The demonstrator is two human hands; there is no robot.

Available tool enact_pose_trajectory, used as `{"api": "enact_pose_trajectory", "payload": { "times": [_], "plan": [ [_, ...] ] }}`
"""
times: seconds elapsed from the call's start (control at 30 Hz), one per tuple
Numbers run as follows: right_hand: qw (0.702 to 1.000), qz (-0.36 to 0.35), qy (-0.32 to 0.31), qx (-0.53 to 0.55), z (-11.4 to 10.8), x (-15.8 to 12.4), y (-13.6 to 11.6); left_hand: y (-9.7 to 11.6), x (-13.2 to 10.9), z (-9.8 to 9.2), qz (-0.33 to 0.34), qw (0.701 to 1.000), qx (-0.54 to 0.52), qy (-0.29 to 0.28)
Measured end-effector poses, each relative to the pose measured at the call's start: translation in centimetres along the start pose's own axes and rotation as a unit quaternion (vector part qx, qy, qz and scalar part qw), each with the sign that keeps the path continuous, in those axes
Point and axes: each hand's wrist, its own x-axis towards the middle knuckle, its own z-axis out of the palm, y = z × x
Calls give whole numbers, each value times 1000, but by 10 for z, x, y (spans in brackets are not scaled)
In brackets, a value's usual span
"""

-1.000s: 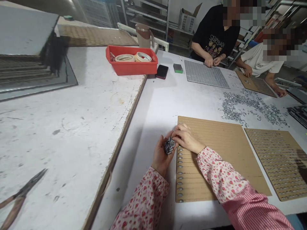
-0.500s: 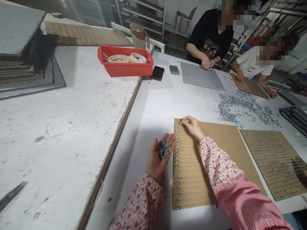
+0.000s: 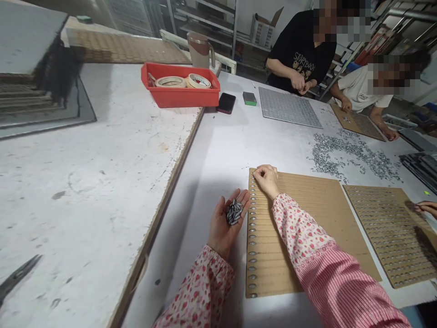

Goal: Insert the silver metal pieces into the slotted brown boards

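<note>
My left hand [image 3: 225, 223] is palm up with its fingers slightly curled, cradling a small pile of grey spindle-shaped metal pieces [image 3: 234, 212]. It sits beside the left edge of a ridged brown board [image 3: 324, 218]. Along that edge runs a column of the same pieces, each lying in a groove. At the board's far left corner, my right hand [image 3: 268, 180] pinches a single metal piece, mostly hidden by thumb and forefinger. The fingertips touch the board at the top of the column.
Right of it lies another brown board [image 3: 385, 218] with rows of pieces; another person's hand [image 3: 426, 207] reaches over it. Loose pieces [image 3: 327, 152] are scattered beyond. Two co-workers sit across the table. A red bin [image 3: 184, 95], phone [image 3: 226, 103] and pliers [image 3: 20, 275] lie around.
My right hand has moved slightly left, bringing the pinched piece to the board's edge. My left hand stays put. Another person's hand has come in at the right.
</note>
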Motion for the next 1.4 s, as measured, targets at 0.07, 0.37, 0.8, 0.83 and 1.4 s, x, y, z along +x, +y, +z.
{"api": "enact_pose_trajectory", "payload": {
  "times": [0.07, 0.37, 0.8, 0.83, 1.4],
  "plan": [
    [1000, 6, -3, -16, 0, 1, 1, 0, 0, 0, -2, 1000, 0, 1],
    [985, -135, -81, 66, -22, -28, -23, -1, 1, 1, 2, 1000, -5, 0],
    [931, -250, -242, 105, -36, -49, -38, -2, 1, 0, 3, 1000, 17, 1],
    [942, -215, -216, 139, -32, -46, -32, -1, 2, 0, 6, 1000, 11, 4],
    [999, 27, 16, -26, 4, 14, 2, 1, 0, 0, -3, 1000, -20, 5]
  ]
}}
